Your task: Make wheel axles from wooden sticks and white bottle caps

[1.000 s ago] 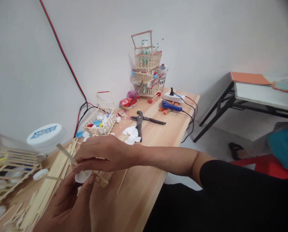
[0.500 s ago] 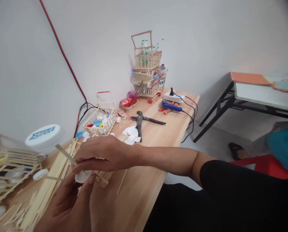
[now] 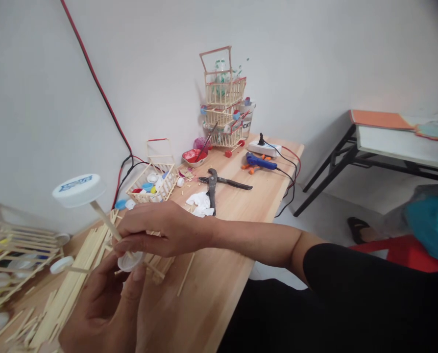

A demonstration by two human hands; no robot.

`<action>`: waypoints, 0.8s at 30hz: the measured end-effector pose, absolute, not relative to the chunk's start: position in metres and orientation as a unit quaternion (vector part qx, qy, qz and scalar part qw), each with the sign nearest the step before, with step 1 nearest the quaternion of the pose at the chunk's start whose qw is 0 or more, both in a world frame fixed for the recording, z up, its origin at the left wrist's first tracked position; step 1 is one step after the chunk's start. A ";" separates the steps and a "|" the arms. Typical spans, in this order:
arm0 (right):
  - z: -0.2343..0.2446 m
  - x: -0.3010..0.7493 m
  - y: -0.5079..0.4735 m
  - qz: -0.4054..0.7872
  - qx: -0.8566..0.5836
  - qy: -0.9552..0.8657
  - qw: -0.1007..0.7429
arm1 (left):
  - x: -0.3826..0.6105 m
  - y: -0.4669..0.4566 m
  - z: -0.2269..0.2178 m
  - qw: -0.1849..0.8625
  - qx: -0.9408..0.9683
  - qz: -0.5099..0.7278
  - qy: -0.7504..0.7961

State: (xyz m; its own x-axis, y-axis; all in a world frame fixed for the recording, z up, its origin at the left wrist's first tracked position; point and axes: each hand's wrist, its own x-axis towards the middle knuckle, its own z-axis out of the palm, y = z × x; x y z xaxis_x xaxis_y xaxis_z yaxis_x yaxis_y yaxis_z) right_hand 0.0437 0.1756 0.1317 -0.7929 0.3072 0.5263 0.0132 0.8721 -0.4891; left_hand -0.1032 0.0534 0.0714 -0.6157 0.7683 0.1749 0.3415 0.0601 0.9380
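In the head view we see our right hand (image 3: 160,228) reaching across the worktop (image 3: 219,284), its fingers (image 3: 131,242) closed in a pinch on a thin stick (image 3: 107,220). The stick tilts up to the left and carries a large white lid (image 3: 78,189) on its upper end, held in the air above the worktop. At the stick's lower end sits a small white cap (image 3: 130,261), just under our right hand. Our left hand (image 3: 101,309) comes up from below, fingers curled, the thumb and a fingertip closed on that small cap.

Under our right hand a small frame of sticks (image 3: 158,267) rests on the worktop. Loose sticks (image 3: 72,284) lie in a bundle to the left, beside a small stick cart (image 3: 16,245). Farther back stand a basket of caps (image 3: 155,184), white scraps (image 3: 200,203), pliers (image 3: 213,189), a glue gun (image 3: 261,162) and a power strip (image 3: 265,147). A stack of carts (image 3: 224,108) rises against the wall.
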 end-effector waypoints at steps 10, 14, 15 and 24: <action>0.130 0.040 0.175 0.239 -0.078 -0.921 0.298 | -0.106 0.055 0.070 0.204 0.387 0.608 0.662; 0.132 0.041 0.175 0.247 -0.078 -0.920 0.295 | -0.104 0.056 0.072 0.207 0.379 0.619 0.656; 0.132 0.041 0.175 0.248 -0.082 -0.921 0.290 | -0.104 0.056 0.072 0.209 0.377 0.618 0.658; 0.132 0.041 0.175 0.254 -0.088 -0.922 0.278 | -0.101 0.055 0.073 0.197 0.370 0.614 0.669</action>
